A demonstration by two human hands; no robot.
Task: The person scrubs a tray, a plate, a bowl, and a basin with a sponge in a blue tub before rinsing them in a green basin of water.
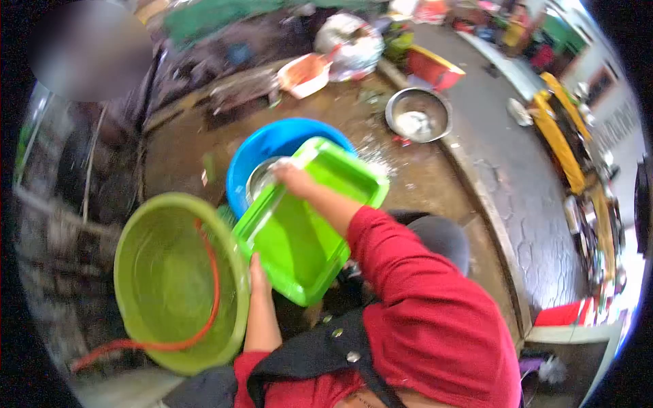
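Observation:
A bright green rectangular tray [299,238] is tilted in front of me, over the near side of a round blue basin [262,146]. My left hand [259,275] grips the tray's lower left edge. Across the tray's upper part reaches my right hand [292,178], its fingers closed near the rim; what they hold is too blurred to make out. Beside that hand, inside the blue basin, part of a metal bowl [257,182] shows. To the left stands a large olive-green tub [166,272] containing water, with an orange hose [216,272] hanging over its rim.
A metal bowl [435,114] with something white inside sits on the wet floor by a low curb [469,183]. Farther off are an orange-and-white basin [304,75], a filled plastic bag [348,46] and a red container [433,69]. Yellow benches [558,143] stand right.

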